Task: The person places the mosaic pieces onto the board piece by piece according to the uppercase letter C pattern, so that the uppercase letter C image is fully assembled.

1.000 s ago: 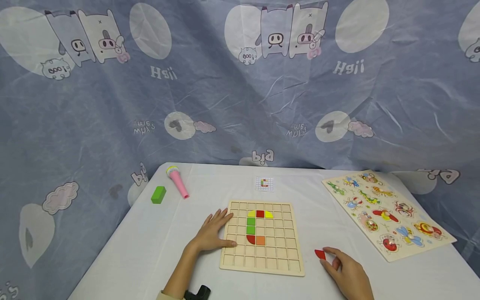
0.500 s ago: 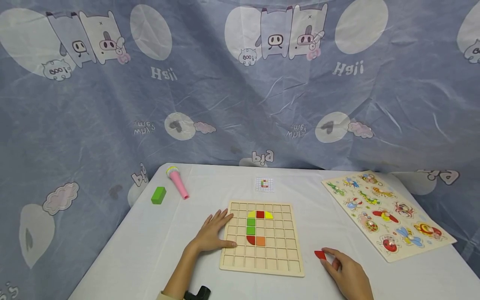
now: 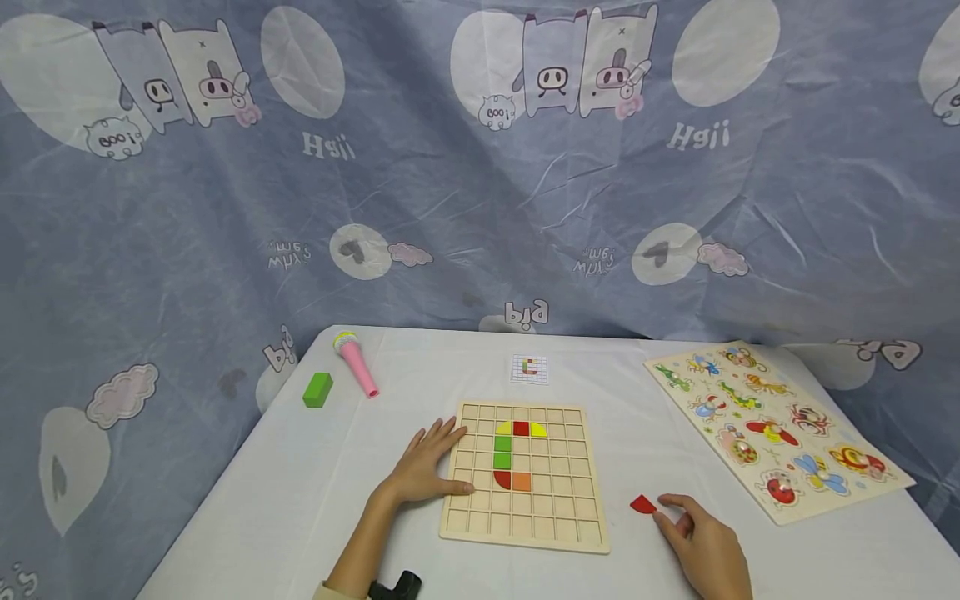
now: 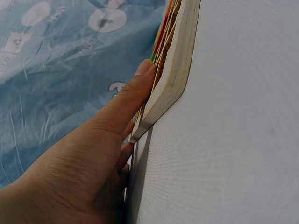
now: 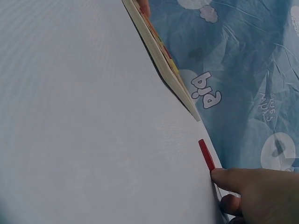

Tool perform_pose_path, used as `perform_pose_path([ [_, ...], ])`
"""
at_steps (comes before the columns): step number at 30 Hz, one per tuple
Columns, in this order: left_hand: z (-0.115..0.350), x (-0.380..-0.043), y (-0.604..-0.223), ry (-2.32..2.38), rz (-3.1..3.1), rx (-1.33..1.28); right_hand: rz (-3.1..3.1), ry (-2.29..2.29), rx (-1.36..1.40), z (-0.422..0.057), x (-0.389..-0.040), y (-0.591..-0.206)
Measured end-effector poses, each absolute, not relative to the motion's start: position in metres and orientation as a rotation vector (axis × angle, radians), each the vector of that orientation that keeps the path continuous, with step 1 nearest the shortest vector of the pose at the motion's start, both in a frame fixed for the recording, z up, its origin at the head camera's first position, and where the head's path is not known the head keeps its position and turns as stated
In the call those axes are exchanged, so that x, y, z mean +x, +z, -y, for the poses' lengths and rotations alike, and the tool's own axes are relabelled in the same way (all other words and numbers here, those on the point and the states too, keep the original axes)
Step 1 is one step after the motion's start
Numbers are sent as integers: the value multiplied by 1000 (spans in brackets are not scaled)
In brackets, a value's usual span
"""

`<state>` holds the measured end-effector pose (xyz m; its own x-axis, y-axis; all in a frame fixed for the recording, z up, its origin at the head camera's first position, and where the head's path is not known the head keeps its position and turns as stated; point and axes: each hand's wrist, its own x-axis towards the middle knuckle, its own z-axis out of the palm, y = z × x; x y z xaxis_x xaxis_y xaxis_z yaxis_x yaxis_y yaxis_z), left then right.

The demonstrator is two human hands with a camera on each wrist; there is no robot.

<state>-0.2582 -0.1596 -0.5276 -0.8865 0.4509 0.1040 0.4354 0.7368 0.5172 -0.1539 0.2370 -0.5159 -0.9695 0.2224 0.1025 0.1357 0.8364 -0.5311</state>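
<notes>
My left hand (image 3: 422,471) rests spread at the left edge of a wooden grid board (image 3: 558,529), thumb and fingertips on its rim. In the left wrist view, the thumb (image 4: 135,88) lies along the board's edge. Coloured pieces sit in the grid: a red square (image 3: 521,428), yellow quarter-rounds (image 3: 537,429), green squares (image 3: 502,452), a red quarter-round and an orange square (image 3: 521,482). Right of the board, a loose red quarter-round piece (image 3: 642,504) lies on the white table. My right hand (image 3: 701,542) is beside it, thumb tip at its corner, index finger apart from it.
A small pattern card (image 3: 529,369) lies behind the board. At the back left are a pink toy microphone (image 3: 357,365) and a green block (image 3: 318,390). A wooden insect puzzle board (image 3: 776,433) lies at the right. A printed cloth (image 3: 480,192) hangs behind the table.
My right hand has shifted slightly right, and its fingers have drawn back from the red quarter-round, which now shows more fully and is turned a little. The left hand keeps its place.
</notes>
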Motion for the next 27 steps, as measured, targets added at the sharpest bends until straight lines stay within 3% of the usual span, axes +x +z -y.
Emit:
perform_pose_path([
  [11, 160, -258, -529, 844, -2909, 751, 2833, 817, -314, -237, -154, -517],
  [27, 159, -259, -531, 846, -2910, 755, 2796, 787, -224, -243, -180, -520],
])
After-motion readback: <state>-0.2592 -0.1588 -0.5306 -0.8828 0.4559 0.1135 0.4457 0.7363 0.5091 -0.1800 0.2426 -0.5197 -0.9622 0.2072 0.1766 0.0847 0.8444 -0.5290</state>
